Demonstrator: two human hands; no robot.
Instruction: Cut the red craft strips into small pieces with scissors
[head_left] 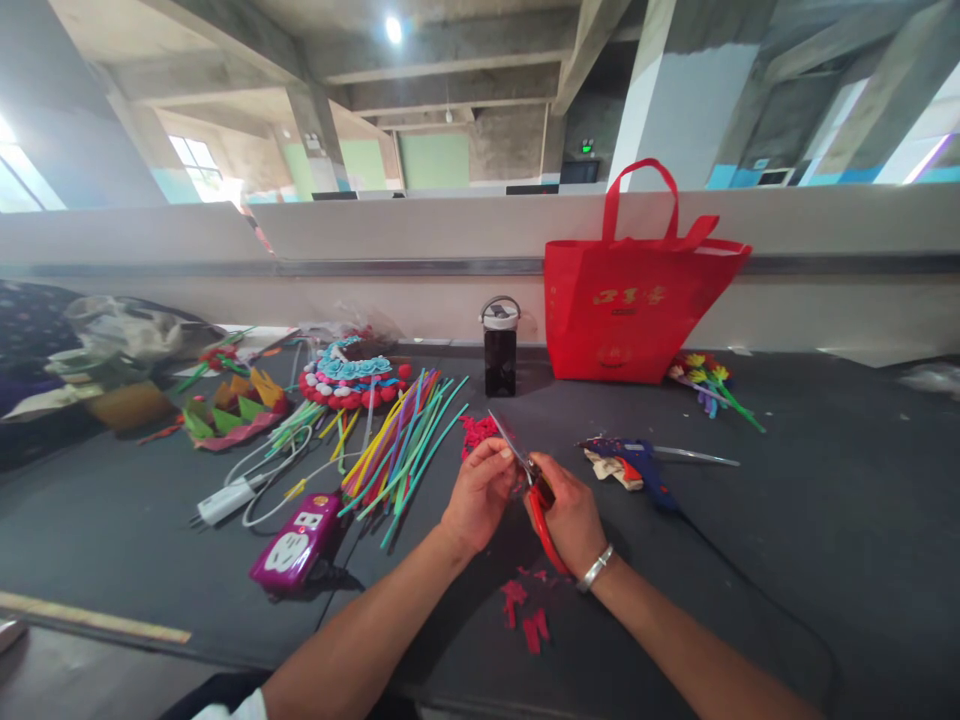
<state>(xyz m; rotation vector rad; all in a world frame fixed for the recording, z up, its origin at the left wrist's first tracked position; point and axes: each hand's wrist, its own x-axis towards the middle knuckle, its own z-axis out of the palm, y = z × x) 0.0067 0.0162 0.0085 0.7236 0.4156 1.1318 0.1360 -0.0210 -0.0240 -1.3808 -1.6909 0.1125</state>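
Observation:
My right hand is closed round the red handles of a pair of scissors, blades pointing up and left. My left hand pinches something small at the blades; I cannot make out what. A red fuzzy piece lies just behind my left hand. Small red cut bits lie on the dark table below my hands.
A bundle of coloured sticks and a purple power strip lie to the left. A blue glue gun lies to the right, a black bottle and a red tote bag behind. Craft flowers sit at back left.

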